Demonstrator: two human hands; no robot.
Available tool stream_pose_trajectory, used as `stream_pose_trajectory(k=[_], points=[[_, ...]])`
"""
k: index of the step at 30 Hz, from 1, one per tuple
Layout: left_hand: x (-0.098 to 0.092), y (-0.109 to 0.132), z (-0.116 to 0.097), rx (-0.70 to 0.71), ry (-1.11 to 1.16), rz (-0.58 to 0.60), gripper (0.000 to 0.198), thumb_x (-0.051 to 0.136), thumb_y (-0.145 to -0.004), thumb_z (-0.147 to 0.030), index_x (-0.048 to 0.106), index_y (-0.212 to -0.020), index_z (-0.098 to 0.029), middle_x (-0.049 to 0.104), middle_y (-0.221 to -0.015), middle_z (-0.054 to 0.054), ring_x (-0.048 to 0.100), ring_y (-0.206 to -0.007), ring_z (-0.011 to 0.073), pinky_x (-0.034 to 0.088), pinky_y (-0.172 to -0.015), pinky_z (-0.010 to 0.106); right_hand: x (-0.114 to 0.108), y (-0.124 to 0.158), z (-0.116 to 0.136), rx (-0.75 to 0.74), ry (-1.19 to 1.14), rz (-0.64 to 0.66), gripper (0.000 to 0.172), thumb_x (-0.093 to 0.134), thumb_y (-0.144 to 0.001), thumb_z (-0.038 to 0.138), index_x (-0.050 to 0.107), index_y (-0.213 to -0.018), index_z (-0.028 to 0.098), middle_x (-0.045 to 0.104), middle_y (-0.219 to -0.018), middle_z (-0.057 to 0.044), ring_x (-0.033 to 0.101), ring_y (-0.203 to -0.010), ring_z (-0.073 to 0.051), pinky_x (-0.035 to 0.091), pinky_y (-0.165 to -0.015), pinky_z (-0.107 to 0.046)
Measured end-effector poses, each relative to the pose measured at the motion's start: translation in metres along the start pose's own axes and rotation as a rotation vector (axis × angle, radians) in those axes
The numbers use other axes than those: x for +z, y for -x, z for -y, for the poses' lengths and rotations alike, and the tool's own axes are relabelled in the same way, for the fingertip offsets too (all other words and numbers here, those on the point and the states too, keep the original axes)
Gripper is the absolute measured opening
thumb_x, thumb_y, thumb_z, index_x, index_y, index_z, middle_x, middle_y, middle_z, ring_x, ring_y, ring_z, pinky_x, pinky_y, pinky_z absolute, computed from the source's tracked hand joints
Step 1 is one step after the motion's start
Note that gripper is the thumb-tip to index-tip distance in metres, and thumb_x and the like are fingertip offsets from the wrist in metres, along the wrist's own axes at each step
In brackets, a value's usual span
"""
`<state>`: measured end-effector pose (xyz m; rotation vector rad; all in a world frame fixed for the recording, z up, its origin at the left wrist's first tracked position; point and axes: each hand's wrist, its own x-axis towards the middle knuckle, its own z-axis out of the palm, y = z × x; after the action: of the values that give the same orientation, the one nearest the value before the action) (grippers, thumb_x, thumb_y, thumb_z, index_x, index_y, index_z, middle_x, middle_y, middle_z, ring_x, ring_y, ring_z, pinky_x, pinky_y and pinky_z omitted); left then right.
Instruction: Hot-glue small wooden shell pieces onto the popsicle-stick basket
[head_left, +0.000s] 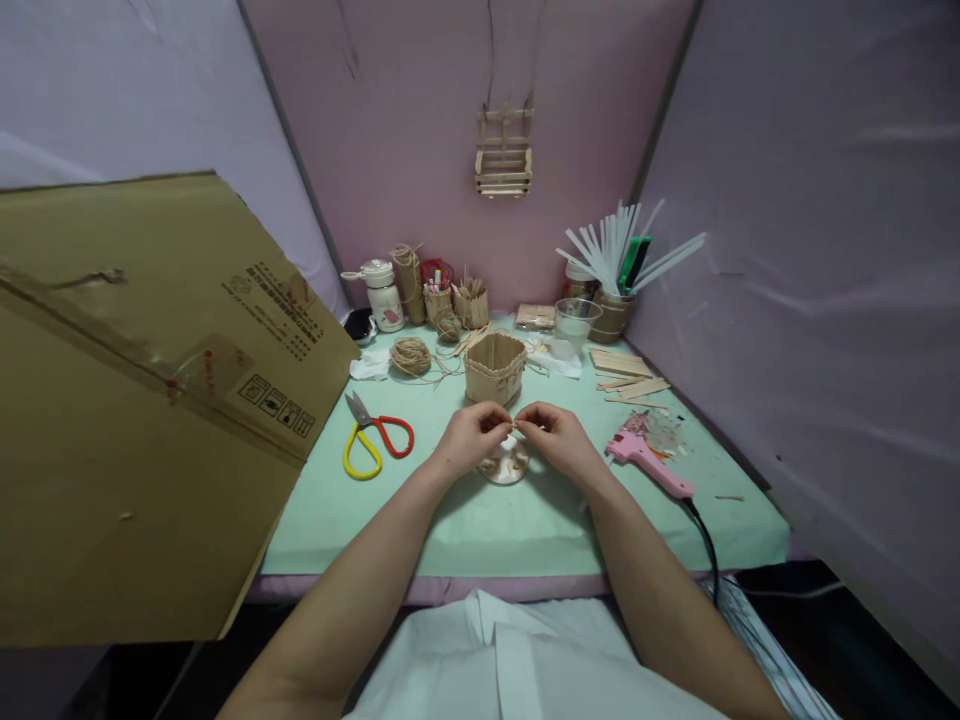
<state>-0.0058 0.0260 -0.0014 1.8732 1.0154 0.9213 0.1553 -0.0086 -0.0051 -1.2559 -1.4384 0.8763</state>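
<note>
My left hand point(474, 436) and my right hand point(553, 436) meet at the middle of the table, both with fingertips pinched. Between them is something small and pale, too tiny to name. Just below the fingertips lies a round whitish dish point(504, 470) with brownish bits on it, partly covered by my hands. Right behind my hands stands a small box made of craft sticks point(493, 372), with a braided twine rim. Scissors point(369, 436) with one yellow and one red handle lie to the left. On the right rests a pink hot glue gun point(649, 462).
A large cardboard sheet point(150, 400) leans in from the left. Twine point(410, 356), a lidded jar point(383, 298) and stick holders line the back. Loose craft sticks point(626, 370) and a pot of white glue sticks point(613, 312) are at right. The glue gun's cord point(706, 540) hangs over the edge.
</note>
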Motion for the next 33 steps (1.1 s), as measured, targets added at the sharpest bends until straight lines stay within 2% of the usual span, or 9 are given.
stream_pose_trajectory(k=[7, 11, 16, 24, 33], points=[[-0.005, 0.000, -0.013, -0.144, 0.311, -0.051, 0.016, 0.065, -0.066, -0.025, 0.066, -0.077, -0.015, 0.065, -0.074, 0.002, 0.058, -0.069, 0.0132, 0.045, -0.064, 0.024, 0.002, 0.000, -0.005, -0.037, 0.021, 0.051, 0.017, 0.060, -0.074, 0.034, 0.065, -0.075, 0.017, 0.065, -0.073, -0.002, 0.056, -0.068, -0.015, 0.045, -0.063, -0.026], [-0.005, 0.001, -0.015, -0.167, 0.331, -0.079, 0.014, 0.065, -0.065, -0.023, 0.068, -0.077, -0.015, 0.065, -0.074, 0.002, 0.057, -0.070, 0.0129, 0.045, -0.064, 0.024, 0.002, -0.001, -0.005, 0.013, -0.087, -0.008, 0.017, 0.064, -0.071, 0.033, 0.065, -0.076, 0.017, 0.064, -0.068, -0.001, 0.057, -0.064, -0.014, 0.045, -0.061, -0.027], [0.000, -0.001, -0.010, -0.175, 0.411, -0.097, 0.024, 0.067, -0.063, -0.022, 0.065, -0.086, -0.015, 0.062, -0.073, 0.001, 0.057, -0.068, 0.0119, 0.047, -0.063, 0.023, 0.004, 0.001, 0.002, 0.066, -0.202, -0.049, 0.022, 0.069, -0.067, 0.036, 0.068, -0.076, 0.017, 0.065, -0.067, -0.003, 0.058, -0.063, -0.015, 0.046, -0.062, -0.028], [0.004, 0.000, -0.011, -0.221, 0.488, -0.130, 0.030, 0.066, -0.063, -0.017, 0.055, -0.091, -0.016, 0.059, -0.071, -0.003, 0.056, -0.063, 0.0089, 0.047, -0.062, 0.023, 0.009, 0.003, 0.008, 0.083, -0.215, -0.077, 0.018, 0.070, -0.067, 0.033, 0.068, -0.073, 0.017, 0.065, -0.064, -0.002, 0.059, -0.061, -0.015, 0.045, -0.060, -0.027], [0.006, 0.002, -0.016, -0.296, 0.632, -0.140, 0.034, 0.069, -0.060, -0.015, 0.053, -0.090, -0.016, 0.061, -0.072, -0.001, 0.058, -0.064, 0.0092, 0.047, -0.064, 0.024, 0.010, 0.004, 0.008, 0.052, -0.186, -0.105, 0.020, 0.069, -0.067, 0.035, 0.068, -0.073, 0.017, 0.066, -0.066, -0.003, 0.060, -0.062, -0.016, 0.047, -0.060, -0.027]])
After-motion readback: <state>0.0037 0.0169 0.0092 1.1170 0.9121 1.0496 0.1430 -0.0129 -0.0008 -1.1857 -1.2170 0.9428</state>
